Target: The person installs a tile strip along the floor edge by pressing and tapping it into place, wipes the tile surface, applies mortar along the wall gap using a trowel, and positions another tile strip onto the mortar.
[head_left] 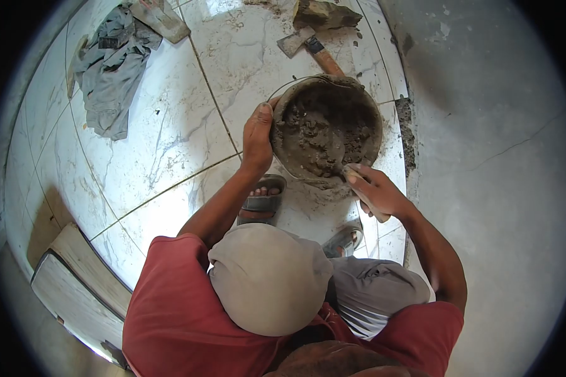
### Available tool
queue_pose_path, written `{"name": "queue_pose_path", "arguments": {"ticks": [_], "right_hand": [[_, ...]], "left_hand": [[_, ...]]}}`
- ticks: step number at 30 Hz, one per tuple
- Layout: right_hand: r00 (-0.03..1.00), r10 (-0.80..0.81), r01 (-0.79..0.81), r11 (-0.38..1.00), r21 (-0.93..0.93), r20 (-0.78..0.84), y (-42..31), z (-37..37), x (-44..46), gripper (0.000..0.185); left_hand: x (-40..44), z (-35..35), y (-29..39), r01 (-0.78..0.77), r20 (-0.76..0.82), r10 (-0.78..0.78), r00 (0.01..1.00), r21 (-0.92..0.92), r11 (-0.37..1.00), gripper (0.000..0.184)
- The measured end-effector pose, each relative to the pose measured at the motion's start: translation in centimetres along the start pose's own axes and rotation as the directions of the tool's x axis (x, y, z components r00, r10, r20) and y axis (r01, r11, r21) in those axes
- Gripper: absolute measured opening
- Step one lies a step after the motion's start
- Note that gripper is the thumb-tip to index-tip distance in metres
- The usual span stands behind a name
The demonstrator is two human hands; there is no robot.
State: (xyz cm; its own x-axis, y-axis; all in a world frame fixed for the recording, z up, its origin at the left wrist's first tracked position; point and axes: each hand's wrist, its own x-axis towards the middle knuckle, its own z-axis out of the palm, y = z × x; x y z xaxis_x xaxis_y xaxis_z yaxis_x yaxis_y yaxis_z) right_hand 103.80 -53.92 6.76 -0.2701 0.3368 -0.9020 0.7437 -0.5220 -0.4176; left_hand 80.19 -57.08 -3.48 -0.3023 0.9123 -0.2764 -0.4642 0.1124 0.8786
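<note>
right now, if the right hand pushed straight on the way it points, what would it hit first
Probably the near rim of the bucket, then the muddy mix inside; whether the right hand sits above the rim is unclear.

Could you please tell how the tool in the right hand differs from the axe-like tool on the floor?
The hand tool is gripped in the right hand; the axe-like tool lies on the tiled floor.
The hand tool's far end meets the dark mix and is hard to make out; the axe-like tool's head is plainly visible.
The hand tool's handle is pale, the axe-like tool's orange-brown.
Both have a handle.
</note>
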Motion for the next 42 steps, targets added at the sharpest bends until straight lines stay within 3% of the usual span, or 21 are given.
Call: {"name": "queue_pose_path", "arguments": {"ticks": [8,10,11,13,15,17,19,23,27,28,29,31,33,34,38,40,42], "right_hand": [[1.0,0.007,-0.007,0.998,-0.059,0.001,1.5,-2.3,-0.8,0.055],[0.999,-0.027,0.024,0.996,-0.083,-0.035,2.0,-3.0,-1.2,0.055],[0.996,-0.084,0.083,0.99,-0.115,-0.01,2.3,-3.4,-1.4,0.056],[0.998,-0.065,0.065,0.998,-0.023,0.001,1.9,-3.7,-2.7,0.054],[0.988,-0.153,0.153,0.988,-0.002,0.027,3.3,-4.1,-3.1,0.057],[0.992,-0.122,0.123,0.991,0.044,-0.028,4.0,-4.0,-4.7,0.058],[0.986,-0.163,0.159,0.985,0.072,0.041,5.6,-4.2,-5.9,0.06],[0.982,-0.188,0.189,0.97,0.149,-0.025,9.7,-5.0,-9.2,0.061],[0.971,-0.209,0.237,0.898,0.371,-0.115,17.2,-6.5,-11.9,0.057],[0.922,-0.316,0.378,0.864,0.333,-0.226,19.8,-6.7,-11.4,0.055],[0.965,-0.17,0.254,0.801,0.542,-0.201,22.0,-7.3,-12.2,0.053],[0.966,-0.124,0.252,0.625,0.739,-0.225,28.0,-9.1,-11.9,0.05],[0.982,0.052,0.119,0.586,0.801,-0.184,33.9,-11.9,-11.8,0.043],[0.97,0.155,0.066,0.579,0.813,-0.189,36.7,-12.8,-11.7,0.04],[0.963,0.217,-0.004,0.605,0.797,-0.16,41.7,-12.0,-14.2,0.037],[0.978,0.123,0.09,0.468,0.879,-0.166,43.6,-10.2,-15.5,0.037],[0.965,0.161,0.115,0.448,0.886,-0.207,44.9,-8.7,-16.4,0.038]], "left_hand": [[1.1,-3.2,-1.6,0.037,0.039,-0.039,0.998,0.045,0.998,0.054],[1.6,-4.3,-2.8,-0.031,0.022,0.027,0.999,0.229,0.973,0.051],[1.5,-4.5,-3.2,-0.024,0.061,0.01,0.998,0.234,0.972,0.051],[1.5,-4.5,-3.8,0.033,-0.037,-0.028,0.999,0.161,0.986,0.048],[1.7,-4.8,-4.1,0.06,-0.013,-0.059,0.998,0.101,0.993,0.046],[1.6,-4.7,-4.0,0.098,-0.034,-0.096,0.995,0.072,0.993,0.046],[1.4,-4.2,-3.3,0.064,-0.003,-0.064,0.998,0.158,0.985,0.046],[1.6,-4.8,-3.6,0.066,0.005,-0.069,0.998,0.233,0.97,0.046],[1.2,-4.3,-3.2,0.031,0.005,-0.035,0.999,0.367,0.93,0.051],[1.1,-3.9,-3.1,0.054,-0.008,-0.054,0.999,0.311,0.949,0.052],[1.0,-3.7,-3.0,0.076,-0.021,-0.073,0.997,0.254,0.964,0.054],[1.0,-3.8,-3.1,0.079,0.009,-0.083,0.996,0.239,0.968,0.055],[0.8,-3.2,-2.8,0.137,-0.118,-0.117,0.986,0.176,0.975,0.055],[0.7,-3.4,-2.8,0.105,-0.081,-0.088,0.993,0.241,0.965,0.056],[0.5,-3.1,-2.6,0.118,-0.056,-0.108,0.993,0.212,0.97,0.057],[0.6,-2.7,-2.7,0.146,-0.111,-0.128,0.986,0.173,0.974,0.058],[0.7,-2.7,-2.8,0.158,-0.096,-0.144,0.985,0.157,0.975,0.059]]}}
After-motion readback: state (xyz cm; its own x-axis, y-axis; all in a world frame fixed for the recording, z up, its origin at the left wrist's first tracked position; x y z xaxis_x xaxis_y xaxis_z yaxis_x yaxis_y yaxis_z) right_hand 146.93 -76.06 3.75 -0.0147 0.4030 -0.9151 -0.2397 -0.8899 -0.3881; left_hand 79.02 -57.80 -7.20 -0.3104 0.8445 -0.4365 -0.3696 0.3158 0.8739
